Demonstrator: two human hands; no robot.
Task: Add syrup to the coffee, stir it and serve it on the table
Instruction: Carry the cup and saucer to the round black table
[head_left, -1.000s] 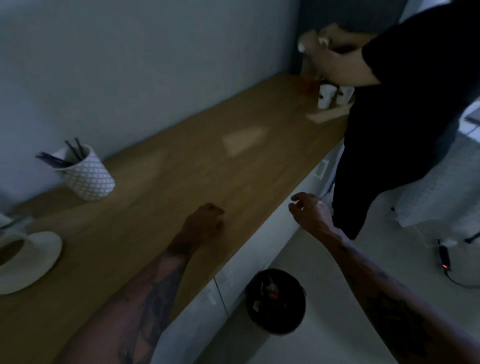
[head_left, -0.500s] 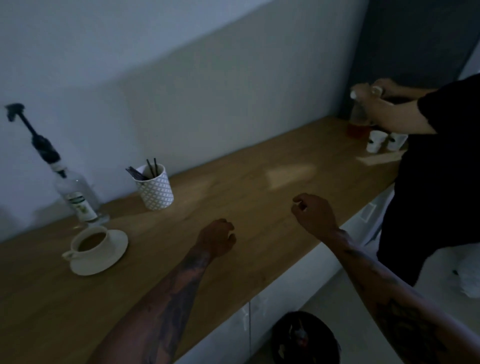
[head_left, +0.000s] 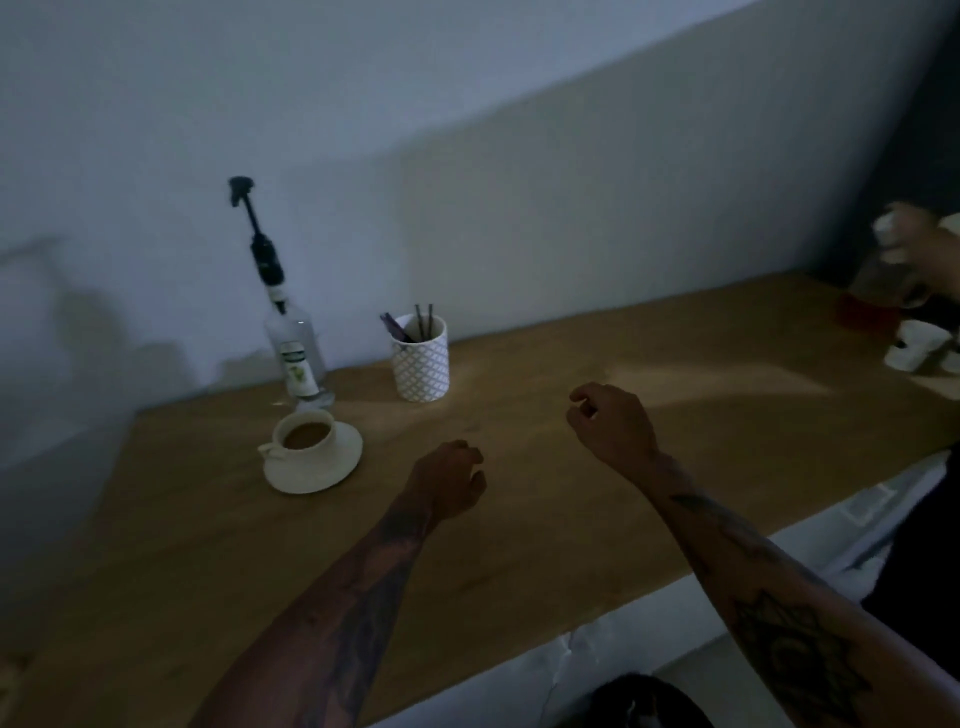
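A white cup of coffee (head_left: 303, 435) stands on a white saucer (head_left: 332, 467) on the wooden counter (head_left: 519, 545), left of centre. Just behind it, against the wall, is a clear syrup bottle (head_left: 297, 353) with a tall black pump. A white patterned holder (head_left: 421, 358) with dark stirrers stands to its right. My left hand (head_left: 447, 480) hovers over the counter right of the saucer, fingers loosely curled, holding nothing. My right hand (head_left: 610, 423) is further right, also loosely curled around nothing.
Another person's hands (head_left: 904, 239) work at the far right end of the counter over a jar with red contents (head_left: 872, 306) and small white cups (head_left: 919, 351). A dark bin (head_left: 644, 701) sits on the floor below the counter edge.
The view has swung left, bringing the cup, bottle and holder toward the centre. Both hands stay loosely curled over the counter and hold nothing.
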